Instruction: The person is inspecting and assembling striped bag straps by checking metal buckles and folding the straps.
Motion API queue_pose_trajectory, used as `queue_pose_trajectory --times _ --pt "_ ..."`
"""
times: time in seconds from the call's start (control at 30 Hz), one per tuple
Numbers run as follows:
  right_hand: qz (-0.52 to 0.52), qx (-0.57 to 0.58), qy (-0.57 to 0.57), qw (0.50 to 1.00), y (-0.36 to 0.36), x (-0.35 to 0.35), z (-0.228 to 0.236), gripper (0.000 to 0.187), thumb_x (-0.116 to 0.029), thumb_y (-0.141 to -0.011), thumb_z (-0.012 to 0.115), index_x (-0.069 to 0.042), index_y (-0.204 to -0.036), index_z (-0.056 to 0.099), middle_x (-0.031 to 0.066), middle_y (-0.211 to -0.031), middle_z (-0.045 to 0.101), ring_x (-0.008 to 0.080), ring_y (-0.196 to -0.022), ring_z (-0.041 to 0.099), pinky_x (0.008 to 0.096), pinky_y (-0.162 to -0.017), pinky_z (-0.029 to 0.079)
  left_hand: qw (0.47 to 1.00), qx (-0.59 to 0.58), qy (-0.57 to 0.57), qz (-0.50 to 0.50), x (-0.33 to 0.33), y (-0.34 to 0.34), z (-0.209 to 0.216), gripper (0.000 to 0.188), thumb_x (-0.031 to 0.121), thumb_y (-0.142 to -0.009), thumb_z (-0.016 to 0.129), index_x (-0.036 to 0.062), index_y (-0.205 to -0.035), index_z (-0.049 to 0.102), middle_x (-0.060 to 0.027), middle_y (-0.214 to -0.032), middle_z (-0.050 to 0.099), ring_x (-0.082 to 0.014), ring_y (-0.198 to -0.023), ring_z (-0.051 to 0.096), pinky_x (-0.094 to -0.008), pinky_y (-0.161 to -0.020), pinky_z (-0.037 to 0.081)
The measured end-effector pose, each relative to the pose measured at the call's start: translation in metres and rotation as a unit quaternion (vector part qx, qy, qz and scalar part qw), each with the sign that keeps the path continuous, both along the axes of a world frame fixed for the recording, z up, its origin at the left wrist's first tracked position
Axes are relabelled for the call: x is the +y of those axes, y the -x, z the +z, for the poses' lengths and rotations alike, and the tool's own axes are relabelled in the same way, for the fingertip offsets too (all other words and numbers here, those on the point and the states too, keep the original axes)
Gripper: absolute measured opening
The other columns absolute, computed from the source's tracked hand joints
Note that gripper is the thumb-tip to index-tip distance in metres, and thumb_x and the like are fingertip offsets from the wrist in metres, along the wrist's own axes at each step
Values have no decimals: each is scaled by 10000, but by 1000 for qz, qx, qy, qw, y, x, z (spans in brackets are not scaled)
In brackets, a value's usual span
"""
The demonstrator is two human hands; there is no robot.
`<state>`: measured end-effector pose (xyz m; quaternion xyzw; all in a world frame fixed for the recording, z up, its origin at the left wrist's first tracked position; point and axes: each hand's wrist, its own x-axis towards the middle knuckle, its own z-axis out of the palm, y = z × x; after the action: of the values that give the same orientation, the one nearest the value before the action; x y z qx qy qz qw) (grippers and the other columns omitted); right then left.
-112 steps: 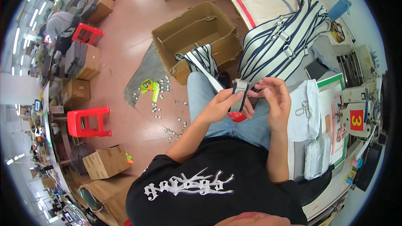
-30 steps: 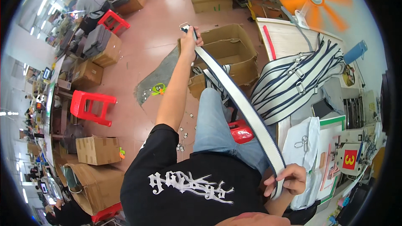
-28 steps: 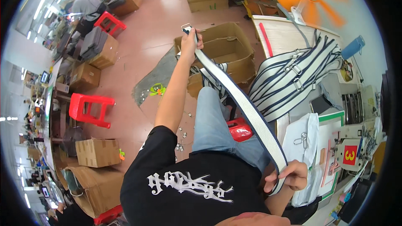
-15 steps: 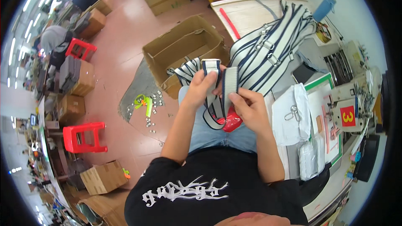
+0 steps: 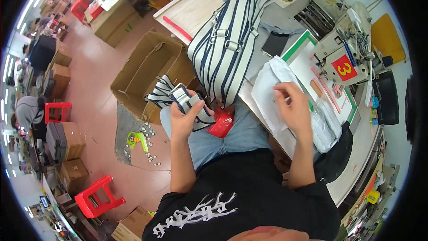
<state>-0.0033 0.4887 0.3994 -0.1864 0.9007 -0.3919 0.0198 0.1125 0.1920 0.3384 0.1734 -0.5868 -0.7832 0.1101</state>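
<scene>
Grasping a white webbing strap with navy edges (image 5: pixel 182 94), the left hand (image 5: pixel 187 118) pressed its folded layers between thumb and fingers above the person's lap. A rectangular metal buckle (image 5: pixel 174 89) stood at the strap's upper end, while a loop of the webbing hung beside the fingers. The right hand (image 5: pixel 292 107), its fingers half curled, was over a crumpled white plastic bag (image 5: pixel 269 87) near the tabletop's (image 5: pixel 200 9) left edge; whether it pinched anything small could not be told. The step in hand appeared to be handling this one strap at its buckled end, with the left hand steadying it. Any work there with both hands would seem to call for keeping the layers flat and untwisted and bringing the right hand across from the bag to the buckle. A heap of matching striped straps with metal buckles (image 5: pixel 223 51) lay along the tabletop's left edge, its lower end reaching over toward the lap. More striped webbing (image 5: pixel 158 96) draped over the near rim of an open brown cardboard box (image 5: pixel 133 80) on the floor.
</scene>
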Motion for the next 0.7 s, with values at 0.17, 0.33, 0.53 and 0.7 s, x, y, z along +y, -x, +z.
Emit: queue_pose_trajectory --times 0.17,0.33,0.53,0.7 --pt "-39 98 -204 973 17 43 -17 359 -28 -845 701 -58 -1200 652 154 -1122 595 349 -1074 634 434 -910 531 996 54 -43 -57 23 9 -25 204 3 -948 693 20 -1110 570 -84 -860 690 -217 -711 724 -348 -670 580" --pt "-71 86 -155 982 23 33 -7 327 -44 -834 719 -45 -1156 658 170 -1201 571 366 -1156 600 441 -985 509 990 43 -98 -92 41 6 -33 197 -17 -950 722 28 -1093 593 -49 -873 699 -154 -745 712 -296 -686 556" --pt "-35 102 -190 976 40 50 -37 224 -83 -827 736 -20 -1034 679 172 -1182 612 374 -1135 620 437 -962 516 992 16 -68 -104 48 4 -33 178 -2 -957 725 29 -1079 598 -51 -859 695 -147 -708 699 -294 -645 556" --pt "-93 52 -157 982 51 61 -26 153 -75 -855 708 -11 -992 685 160 -1099 642 362 -1083 645 434 -940 516 991 2 -89 -102 48 -2 -38 192 -5 -960 703 25 -1116 594 -54 -858 686 -154 -684 696 -299 -619 554"
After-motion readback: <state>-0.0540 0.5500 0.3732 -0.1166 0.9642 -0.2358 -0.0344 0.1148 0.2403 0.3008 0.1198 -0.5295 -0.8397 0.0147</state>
